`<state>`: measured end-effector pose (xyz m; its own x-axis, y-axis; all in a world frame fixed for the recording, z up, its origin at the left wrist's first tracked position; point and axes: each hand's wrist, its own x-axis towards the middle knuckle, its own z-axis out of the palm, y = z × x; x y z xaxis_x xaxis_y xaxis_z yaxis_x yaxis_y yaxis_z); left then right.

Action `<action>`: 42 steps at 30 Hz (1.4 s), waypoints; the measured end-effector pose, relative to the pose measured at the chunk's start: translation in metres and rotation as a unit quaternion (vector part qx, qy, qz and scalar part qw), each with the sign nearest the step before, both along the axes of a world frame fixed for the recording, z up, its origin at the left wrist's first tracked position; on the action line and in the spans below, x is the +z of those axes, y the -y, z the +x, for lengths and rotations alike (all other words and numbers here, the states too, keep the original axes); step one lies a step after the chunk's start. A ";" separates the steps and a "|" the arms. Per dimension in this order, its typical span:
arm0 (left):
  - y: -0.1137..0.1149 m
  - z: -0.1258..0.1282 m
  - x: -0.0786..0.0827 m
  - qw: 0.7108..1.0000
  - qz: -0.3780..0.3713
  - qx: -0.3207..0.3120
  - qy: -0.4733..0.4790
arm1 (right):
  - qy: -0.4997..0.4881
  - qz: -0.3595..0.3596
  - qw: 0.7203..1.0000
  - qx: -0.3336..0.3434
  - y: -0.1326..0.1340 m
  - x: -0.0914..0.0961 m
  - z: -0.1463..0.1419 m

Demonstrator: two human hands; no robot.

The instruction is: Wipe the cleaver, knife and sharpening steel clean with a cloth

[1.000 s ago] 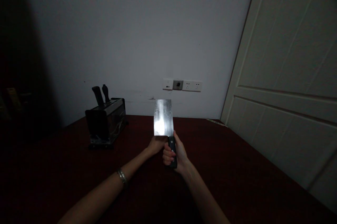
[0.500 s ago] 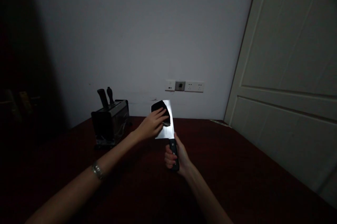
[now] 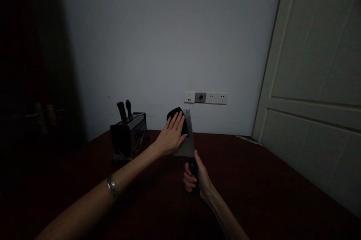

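Observation:
My right hand (image 3: 196, 180) is closed round the black handle of a cleaver (image 3: 189, 138), which stands upright over the dark red table (image 3: 254, 187). The broad steel blade is turned nearly edge-on to me. My left hand (image 3: 171, 136) lies flat, fingers together, against the blade's left face and presses a black cloth (image 3: 175, 114) onto the steel. The cloth shows above my fingertips. A metal bracelet (image 3: 112, 186) sits on my left wrist.
A knife block (image 3: 129, 136) with two black-handled knives stands at the back left of the table. A row of wall sockets (image 3: 205, 97) sits on the white wall behind. A white panelled door (image 3: 316, 93) fills the right side. The left is dark.
My left hand rose from under the blade's base to its face with the black cloth. The blade has turned from flat-on to nearly edge-on. The view shifted left.

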<state>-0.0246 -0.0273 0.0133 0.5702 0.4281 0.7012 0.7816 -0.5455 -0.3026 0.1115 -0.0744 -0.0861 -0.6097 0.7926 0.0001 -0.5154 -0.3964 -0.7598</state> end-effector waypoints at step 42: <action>-0.007 0.013 0.027 0.992 -0.021 0.071 -0.107 | -0.065 -0.008 0.996 0.066 0.006 -0.002 -0.003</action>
